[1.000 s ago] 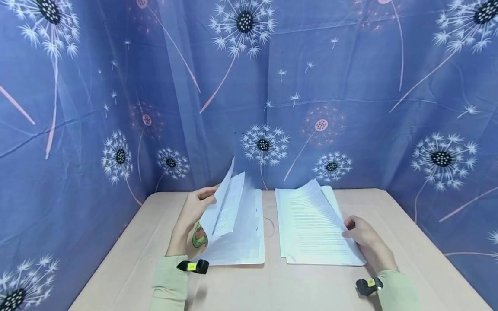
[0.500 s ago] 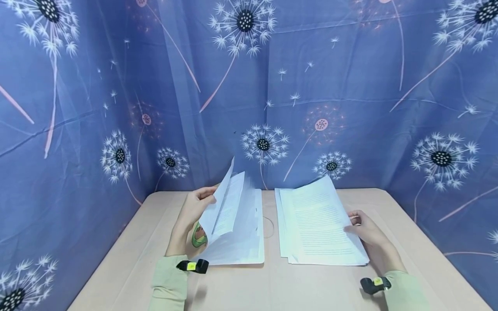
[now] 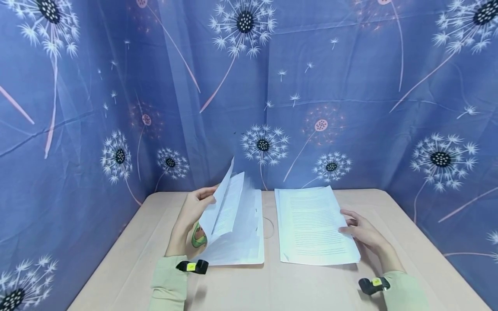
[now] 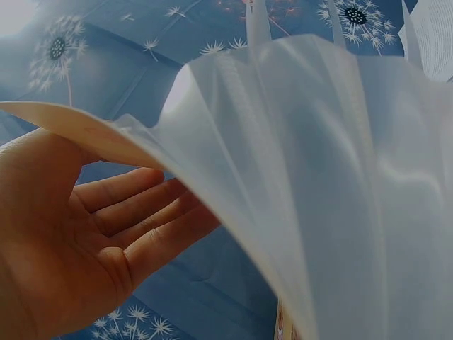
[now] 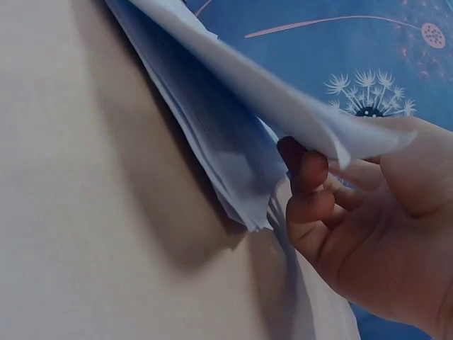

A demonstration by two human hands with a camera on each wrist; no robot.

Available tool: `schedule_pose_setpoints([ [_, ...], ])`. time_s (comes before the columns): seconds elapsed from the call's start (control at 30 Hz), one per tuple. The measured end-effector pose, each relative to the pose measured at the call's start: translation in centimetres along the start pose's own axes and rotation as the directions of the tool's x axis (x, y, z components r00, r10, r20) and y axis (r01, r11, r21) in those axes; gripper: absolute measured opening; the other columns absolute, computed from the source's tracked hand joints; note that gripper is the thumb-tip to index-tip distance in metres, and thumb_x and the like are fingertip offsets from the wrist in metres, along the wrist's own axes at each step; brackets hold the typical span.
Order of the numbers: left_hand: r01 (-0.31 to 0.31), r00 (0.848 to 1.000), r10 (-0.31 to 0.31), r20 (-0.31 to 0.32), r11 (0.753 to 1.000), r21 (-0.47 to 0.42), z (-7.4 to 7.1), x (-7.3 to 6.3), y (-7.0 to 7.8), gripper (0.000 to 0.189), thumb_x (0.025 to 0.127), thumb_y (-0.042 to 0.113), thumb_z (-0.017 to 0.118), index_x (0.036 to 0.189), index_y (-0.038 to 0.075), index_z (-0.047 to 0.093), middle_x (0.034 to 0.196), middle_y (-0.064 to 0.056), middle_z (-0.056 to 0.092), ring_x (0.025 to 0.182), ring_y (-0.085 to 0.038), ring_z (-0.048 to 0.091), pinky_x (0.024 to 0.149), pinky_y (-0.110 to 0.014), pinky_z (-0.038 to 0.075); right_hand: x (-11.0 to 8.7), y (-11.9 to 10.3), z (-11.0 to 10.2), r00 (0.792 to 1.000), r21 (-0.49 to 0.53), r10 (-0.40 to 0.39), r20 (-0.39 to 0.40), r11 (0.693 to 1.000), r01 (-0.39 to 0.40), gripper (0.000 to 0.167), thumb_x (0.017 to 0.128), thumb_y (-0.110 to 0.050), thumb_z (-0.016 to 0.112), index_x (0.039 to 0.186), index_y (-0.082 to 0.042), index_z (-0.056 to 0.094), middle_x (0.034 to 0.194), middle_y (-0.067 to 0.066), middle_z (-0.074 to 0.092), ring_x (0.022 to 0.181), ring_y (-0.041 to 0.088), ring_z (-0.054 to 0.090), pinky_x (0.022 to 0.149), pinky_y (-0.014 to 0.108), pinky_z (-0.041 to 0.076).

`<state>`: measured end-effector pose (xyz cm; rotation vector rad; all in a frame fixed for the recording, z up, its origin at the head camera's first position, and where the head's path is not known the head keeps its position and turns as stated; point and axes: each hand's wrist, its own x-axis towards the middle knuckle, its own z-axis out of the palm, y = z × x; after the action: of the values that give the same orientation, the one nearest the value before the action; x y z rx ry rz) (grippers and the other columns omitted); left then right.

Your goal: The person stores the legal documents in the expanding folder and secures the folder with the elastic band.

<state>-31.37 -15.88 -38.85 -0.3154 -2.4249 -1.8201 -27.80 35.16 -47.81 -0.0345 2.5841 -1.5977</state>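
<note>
On the left of the table lies a white document folder [image 3: 254,252] with clear plastic sleeves [image 4: 325,177], standing partly fanned open. My left hand [image 3: 196,208] pinches its raised cover along the left edge, thumb inside and fingers behind. A printed sheet [image 3: 230,207] shows among the lifted leaves. To the right is a stack of printed paper [image 3: 315,229]. My right hand [image 3: 363,230] pinches the right edge of its upper paper, thumb on top and fingers curled underneath. In the right wrist view that upper paper [image 5: 283,106] is lifted apart from lower sheets [image 5: 212,142].
A light beige table [image 3: 272,289] carries both piles, with a narrow gap between them. A blue curtain [image 3: 249,108] with dandelion prints encloses the back and sides. A green cartoon print [image 3: 199,236] shows beside the folder's lower left.
The right-hand top sheet has come down from its raised, tilted position and now lies more evenly over the stack, shifted slightly left. The left hand and folder stay still.
</note>
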Motion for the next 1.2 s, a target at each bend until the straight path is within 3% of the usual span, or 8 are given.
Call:
schedule_pose_setpoints([
  [0.27, 0.002, 1.0, -0.002, 0.003, 1.0, -0.005, 0.0, -0.1, 0.0, 0.037, 0.094, 0.012, 0.058, 0.13, 0.011, 0.066, 0.127, -0.011, 0.068, 0.116, -0.026, 0.063, 0.102, -0.045, 0.049, -0.1, -0.6, 0.2, 0.999, -0.07, -0.009, -0.042, 0.998, 0.006, 0.082, 0.088, -0.006, 0.067, 0.153, 0.008, 0.02, 0.101, 0.018, 0.062, 0.078, 0.017, 0.06, 0.064, 0.026, 0.049],
  [0.63, 0.002, 1.0, -0.002, -0.005, 1.0, 0.006, 0.0, -0.2, 0.1, 0.038, 0.093, 0.012, 0.058, 0.13, 0.011, 0.066, 0.127, -0.01, 0.068, 0.116, -0.025, 0.063, 0.102, -0.045, 0.049, 0.1, -0.7, 0.7, 0.998, -0.033, 0.03, -0.046, 0.999, -0.031, 0.072, 0.096, -0.01, 0.06, 0.154, 0.007, 0.02, 0.12, 0.027, 0.05, 0.085, 0.016, 0.059, 0.064, 0.029, 0.052],
  [0.77, -0.003, 1.0, 0.003, 0.0, 1.0, 0.01, 0.0, -0.2, 0.0, 0.038, 0.094, 0.012, 0.058, 0.131, 0.011, 0.065, 0.128, -0.011, 0.068, 0.116, -0.025, 0.063, 0.102, -0.045, 0.049, 0.2, -0.7, 0.8, 0.999, -0.05, 0.003, -0.045, 0.999, -0.005, 0.072, 0.094, -0.006, 0.06, 0.152, 0.01, 0.022, 0.127, 0.033, 0.048, 0.088, 0.019, 0.06, 0.064, 0.027, 0.051],
  [1.03, 0.0, 1.0, 0.0, -0.011, 1.0, 0.003, 0.0, -0.2, 0.1, 0.038, 0.093, 0.012, 0.059, 0.131, 0.01, 0.066, 0.127, -0.01, 0.068, 0.114, -0.025, 0.064, 0.101, -0.044, 0.049, 0.3, -1.2, 0.7, 0.989, -0.174, -0.07, -0.127, 0.984, 0.047, 0.071, 0.089, -0.003, 0.061, 0.151, 0.008, 0.029, 0.127, 0.03, 0.052, 0.113, 0.039, 0.054, 0.085, 0.029, 0.043],
  [1.2, 0.005, 1.0, -0.005, -0.01, 1.0, 0.002, -0.1, -0.3, 0.2, 0.036, 0.094, 0.013, 0.059, 0.129, 0.012, 0.067, 0.124, -0.01, 0.07, 0.11, -0.024, 0.065, 0.099, -0.043, 0.05, 0.0, -1.4, 0.4, 0.985, -0.147, -0.117, -0.13, 0.984, 0.098, 0.068, 0.091, 0.0, 0.06, 0.152, 0.007, 0.031, 0.128, 0.03, 0.054, 0.108, 0.031, 0.057, 0.081, 0.023, 0.047],
])
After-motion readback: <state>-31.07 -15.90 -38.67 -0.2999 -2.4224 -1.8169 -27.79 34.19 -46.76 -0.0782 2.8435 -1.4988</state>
